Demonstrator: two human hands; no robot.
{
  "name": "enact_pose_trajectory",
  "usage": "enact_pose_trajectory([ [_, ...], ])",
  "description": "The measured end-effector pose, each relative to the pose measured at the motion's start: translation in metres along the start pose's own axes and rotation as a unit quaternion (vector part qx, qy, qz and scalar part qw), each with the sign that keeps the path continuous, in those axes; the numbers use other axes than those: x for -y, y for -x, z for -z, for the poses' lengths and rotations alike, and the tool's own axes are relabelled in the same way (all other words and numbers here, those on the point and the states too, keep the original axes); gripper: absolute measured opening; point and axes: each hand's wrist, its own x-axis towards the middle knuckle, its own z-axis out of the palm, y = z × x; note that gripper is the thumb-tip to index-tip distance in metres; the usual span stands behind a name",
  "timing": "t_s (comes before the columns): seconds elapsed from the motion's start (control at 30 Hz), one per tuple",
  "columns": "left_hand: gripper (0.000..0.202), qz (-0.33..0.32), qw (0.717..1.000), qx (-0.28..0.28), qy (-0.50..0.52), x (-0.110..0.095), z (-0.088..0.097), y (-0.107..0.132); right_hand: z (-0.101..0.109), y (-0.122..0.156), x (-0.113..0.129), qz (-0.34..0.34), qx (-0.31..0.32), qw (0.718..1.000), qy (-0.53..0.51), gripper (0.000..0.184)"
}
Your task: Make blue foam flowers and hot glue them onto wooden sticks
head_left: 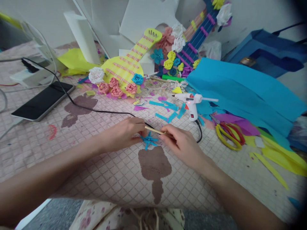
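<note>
A small blue paper flower [149,140] with narrow pointed petals is at the middle of the table, between my hands. My left hand [128,132] pinches it at its left side, thumb and fingers closed on a petal. In my right hand [181,140] is a thin wooden stick [153,129], its tip pointing left above the flower. Beyond my hands lie several cut blue paper strips [163,117]. A white hot glue gun [192,105] with a small red light stands just past my right hand, its black cord running down beside it.
Yellow-handled scissors [229,137] lie right, near large blue paper sheets [235,86]. A yellow paper guitar [127,68] with paper roses leans at the back, beside a blue guitar [198,41]. A phone [43,100] and a power strip [31,75] are left; a black cable [105,111] crosses the table.
</note>
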Motion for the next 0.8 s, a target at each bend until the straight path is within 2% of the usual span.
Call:
enact_pose_trajectory([
  [0.13,0.008,-0.021,1.0,0.007,-0.002,0.002,-0.002,0.0,-0.002,-0.001,-0.005,0.012,0.009,0.999,0.038,0.002],
  [0.33,0.012,-0.041,0.999,0.007,-0.009,0.004,-0.002,-0.001,-0.018,-0.002,-0.002,0.021,0.048,0.994,0.092,0.008],
  [0.5,0.015,-0.043,0.999,0.004,-0.017,0.004,0.0,-0.001,-0.009,0.001,0.0,0.045,0.083,0.994,0.048,0.007],
  [0.63,0.014,-0.056,0.998,0.001,-0.019,0.006,0.002,-0.001,0.006,0.002,-0.006,0.046,0.045,0.998,0.029,0.017],
  [0.8,0.013,-0.079,0.997,0.003,-0.019,0.007,0.001,-0.002,0.007,0.002,-0.018,0.104,-0.002,0.993,0.057,0.022],
])
